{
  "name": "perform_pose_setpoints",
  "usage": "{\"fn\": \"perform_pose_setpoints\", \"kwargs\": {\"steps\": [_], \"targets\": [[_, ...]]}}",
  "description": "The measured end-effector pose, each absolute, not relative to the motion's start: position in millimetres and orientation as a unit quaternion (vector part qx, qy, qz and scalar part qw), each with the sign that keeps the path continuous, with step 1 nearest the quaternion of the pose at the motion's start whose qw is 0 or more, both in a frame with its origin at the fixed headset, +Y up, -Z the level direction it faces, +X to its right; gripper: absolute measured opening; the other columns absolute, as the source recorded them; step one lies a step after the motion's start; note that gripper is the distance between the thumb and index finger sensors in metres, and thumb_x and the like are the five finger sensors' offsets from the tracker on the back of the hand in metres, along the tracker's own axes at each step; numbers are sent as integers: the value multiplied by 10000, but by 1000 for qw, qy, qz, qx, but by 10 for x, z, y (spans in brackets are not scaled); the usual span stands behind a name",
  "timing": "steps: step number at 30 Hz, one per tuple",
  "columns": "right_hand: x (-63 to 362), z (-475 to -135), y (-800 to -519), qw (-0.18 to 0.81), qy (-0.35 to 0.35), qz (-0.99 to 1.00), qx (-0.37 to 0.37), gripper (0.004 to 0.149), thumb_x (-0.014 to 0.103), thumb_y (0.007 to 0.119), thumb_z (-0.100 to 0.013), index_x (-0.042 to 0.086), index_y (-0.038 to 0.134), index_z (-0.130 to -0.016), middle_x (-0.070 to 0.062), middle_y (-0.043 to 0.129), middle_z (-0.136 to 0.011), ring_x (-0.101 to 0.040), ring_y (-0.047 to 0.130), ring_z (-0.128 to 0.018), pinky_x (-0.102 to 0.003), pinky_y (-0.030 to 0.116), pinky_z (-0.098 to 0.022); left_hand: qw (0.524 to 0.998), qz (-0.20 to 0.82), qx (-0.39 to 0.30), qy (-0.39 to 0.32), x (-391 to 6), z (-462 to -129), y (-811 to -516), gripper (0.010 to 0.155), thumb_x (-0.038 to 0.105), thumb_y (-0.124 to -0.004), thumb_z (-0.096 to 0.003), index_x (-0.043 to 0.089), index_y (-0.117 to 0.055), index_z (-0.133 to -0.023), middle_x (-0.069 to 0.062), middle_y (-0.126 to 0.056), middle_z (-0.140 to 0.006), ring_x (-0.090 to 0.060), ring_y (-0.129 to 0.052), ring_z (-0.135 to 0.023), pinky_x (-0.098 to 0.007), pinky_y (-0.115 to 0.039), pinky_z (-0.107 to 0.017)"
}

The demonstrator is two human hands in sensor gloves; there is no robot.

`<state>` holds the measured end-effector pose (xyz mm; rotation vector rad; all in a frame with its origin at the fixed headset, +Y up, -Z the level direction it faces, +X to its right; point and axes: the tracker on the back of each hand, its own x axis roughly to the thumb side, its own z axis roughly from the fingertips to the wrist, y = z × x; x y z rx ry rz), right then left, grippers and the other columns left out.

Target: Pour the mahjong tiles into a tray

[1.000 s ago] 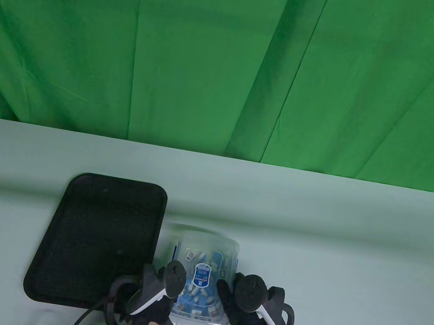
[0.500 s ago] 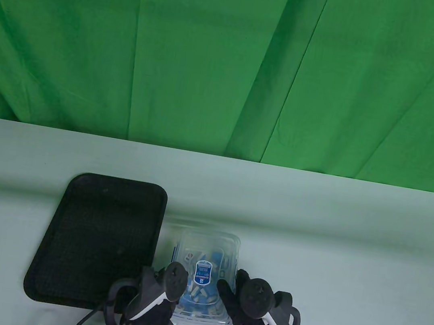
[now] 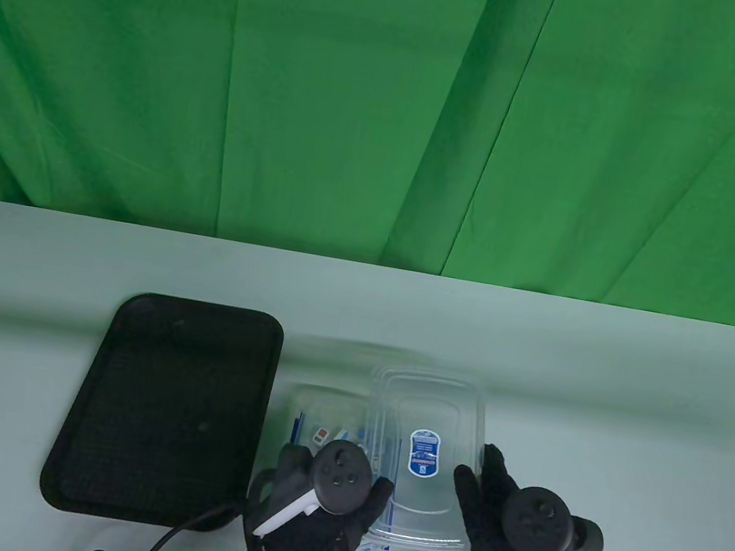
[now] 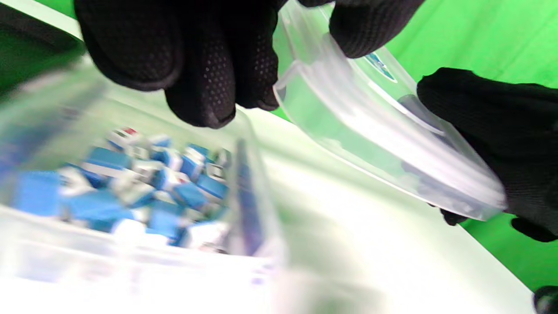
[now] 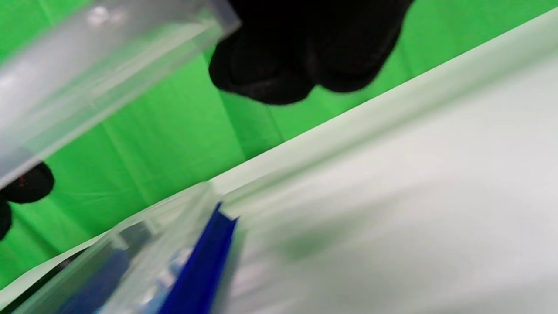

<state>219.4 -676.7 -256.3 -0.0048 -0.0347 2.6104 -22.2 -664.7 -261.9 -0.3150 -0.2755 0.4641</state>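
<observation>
Gripping clear lid in both hands' fingers beside open box of blue-white mahjong tiles

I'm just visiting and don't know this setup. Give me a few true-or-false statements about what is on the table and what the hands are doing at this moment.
1. The clear lid sits on the box. False: it is off the clear box, shifted to its right side.
2. The black tray holds no tiles. True.
3. The right hand holds the lid. True.
4. The blue tiles lie scattered on the table. False: they are inside the box.
5. The tray lies right of the box. False: it lies to its left.
</observation>
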Motion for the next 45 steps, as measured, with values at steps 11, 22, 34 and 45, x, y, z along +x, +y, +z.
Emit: {"fn": "perform_pose_setpoints", "kwargs": {"steps": [11, 22, 34, 45], "targets": [[2766, -2603, -7005, 228, 16, 968, -104, 663, 468, 500, -711, -16, 492, -1163, -111, 831, -900, -255, 916, -619, -387, 838, -498, 967, 165, -145, -129, 638, -2802, -6773, 699, 407, -637, -667, -150, -541, -1079, -152, -948, -805, -338, -1007, -596, -489, -827, -425], [2933, -2724, -7248, 182, 126, 961, -166, 621, 420, 486, -725, 2, 481, -1185, -140, 802, -948, -292, 898, -670, -418, 821, -539, 956, 134, -230, -123, 1008, -2932, -7144, 679, 379, -621, -669, -167, -571, -1071, -167, -966, -794, -345, -1014, -591, -490, -829, -424], [2934, -2807, -7428, 110, 195, 956, -191, 612, 415, 501, -729, 3, 500, -1182, -145, 806, -963, -310, 899, -700, -443, 810, -568, 937, 121, -310, -108, 1184, -3003, -7442, 662, 349, -606, -670, -179, -573, -1069, -192, -961, -808, -366, -1008, -606, -505, -822, -432], [2845, -2846, -7520, 57, 216, 956, -191, 613, 424, 512, -724, 6, 520, -1173, -143, 815, -965, -316, 901, -708, -454, 806, -578, 948, 82, -290, -102, 1214, -2999, -7506, 650, 352, -623, -669, -154, -586, -1076, -195, -957, -816, -378, -998, -620, -513, -812, -446]]}}
